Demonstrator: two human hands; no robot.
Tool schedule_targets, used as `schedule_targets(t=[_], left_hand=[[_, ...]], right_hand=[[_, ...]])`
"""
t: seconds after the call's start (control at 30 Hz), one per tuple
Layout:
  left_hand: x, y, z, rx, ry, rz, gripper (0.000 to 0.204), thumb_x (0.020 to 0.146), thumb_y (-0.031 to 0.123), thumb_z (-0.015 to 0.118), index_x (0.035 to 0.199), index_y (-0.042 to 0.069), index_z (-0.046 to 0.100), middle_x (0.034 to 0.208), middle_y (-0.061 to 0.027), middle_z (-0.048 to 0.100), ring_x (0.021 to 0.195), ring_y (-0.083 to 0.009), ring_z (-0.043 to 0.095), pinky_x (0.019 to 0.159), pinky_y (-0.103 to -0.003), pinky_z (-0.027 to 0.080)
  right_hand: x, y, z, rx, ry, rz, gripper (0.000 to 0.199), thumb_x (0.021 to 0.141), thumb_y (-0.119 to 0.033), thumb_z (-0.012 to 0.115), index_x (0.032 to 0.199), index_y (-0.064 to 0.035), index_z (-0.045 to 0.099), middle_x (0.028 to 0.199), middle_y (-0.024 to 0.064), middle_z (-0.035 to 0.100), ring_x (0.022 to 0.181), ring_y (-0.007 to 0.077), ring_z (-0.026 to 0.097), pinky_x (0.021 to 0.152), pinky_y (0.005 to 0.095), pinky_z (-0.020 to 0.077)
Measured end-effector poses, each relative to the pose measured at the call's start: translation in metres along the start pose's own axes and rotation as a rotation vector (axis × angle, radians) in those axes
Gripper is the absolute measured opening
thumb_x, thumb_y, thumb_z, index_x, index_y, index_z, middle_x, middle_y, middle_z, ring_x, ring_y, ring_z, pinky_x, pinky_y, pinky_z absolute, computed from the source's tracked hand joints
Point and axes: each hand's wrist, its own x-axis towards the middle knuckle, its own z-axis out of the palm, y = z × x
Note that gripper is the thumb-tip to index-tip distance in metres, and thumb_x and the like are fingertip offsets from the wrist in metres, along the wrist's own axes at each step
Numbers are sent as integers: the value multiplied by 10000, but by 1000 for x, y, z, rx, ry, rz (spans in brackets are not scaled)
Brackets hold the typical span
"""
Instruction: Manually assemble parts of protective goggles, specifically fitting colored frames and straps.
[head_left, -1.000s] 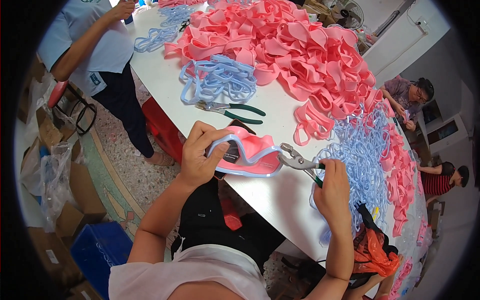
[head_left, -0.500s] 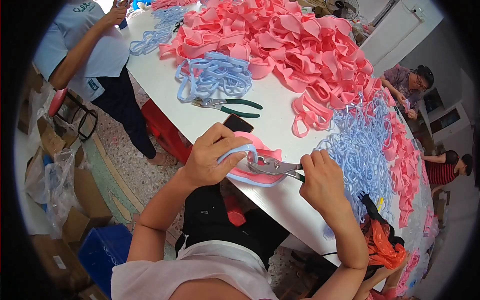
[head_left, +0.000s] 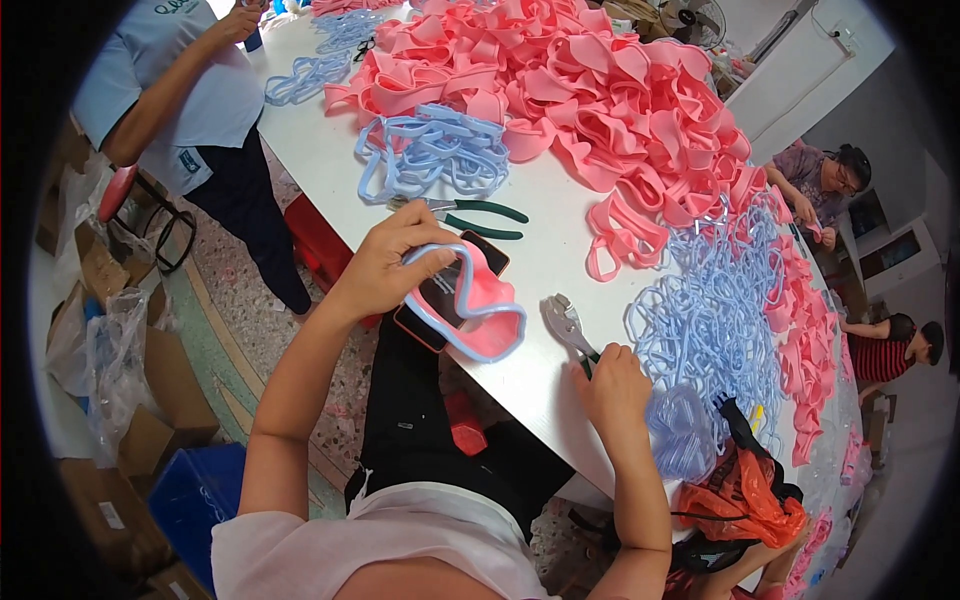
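1. We grip a pink mask frame (head_left: 470, 305) w/ our left hand (head_left: 385, 265), above the surface (head_left: 540, 250) edge.
2. Our right hand (head_left: 612, 385) is closed round pliers (head_left: 567, 325), tip resting on the surface nr the frame.

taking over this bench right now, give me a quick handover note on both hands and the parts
Left hand grips a pink goggle skirt with blue frame over the white table edge.
Right hand holds pliers resting on the table, apart from the skirt.
Second green-handled pliers lie beyond.
Pink skirts and blue frames lie heaped; how many are finished cannot be told.
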Motion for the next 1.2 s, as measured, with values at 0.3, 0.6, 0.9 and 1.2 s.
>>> schedule_targets(t=[0.3,0.6,0.9,1.2], left_hand=[[28,39,27,-108,-377,113,193,856,154,693,1010,41,721,842,-75,517,790,-203,545,717,-309,449],[43,32,43,-394,-545,151,234,884,211,705,1053,50,730,854,-42,543,783,-152,524,694,-278,419],[18,5,63,-433,97,127,109,899,100,620,975,24,635,846,-48,538,807,-159,520,786,-285,427],[-34,51,111,-323,-54,-280,477,848,218,735,1181,-9,480,1011,-125,602,961,-188,600,863,-322,479]], right_hand=[[17,-41,-48,926,120,-341,317,907,-229,666,1108,9,610,1005,138,622,915,276,614,696,332,510],[-9,-36,5,2412,-635,-268,358,935,-203,648,1130,96,628,1064,154,684,876,181,685,814,310,558],[-15,-29,28,2603,-187,-121,659,887,-285,696,1371,57,408,1275,199,578,1104,319,620,975,464,504],[-17,-35,36,2623,-73,-248,528,929,-211,647,1341,62,462,1332,163,548,1245,275,522,1103,428,364]])
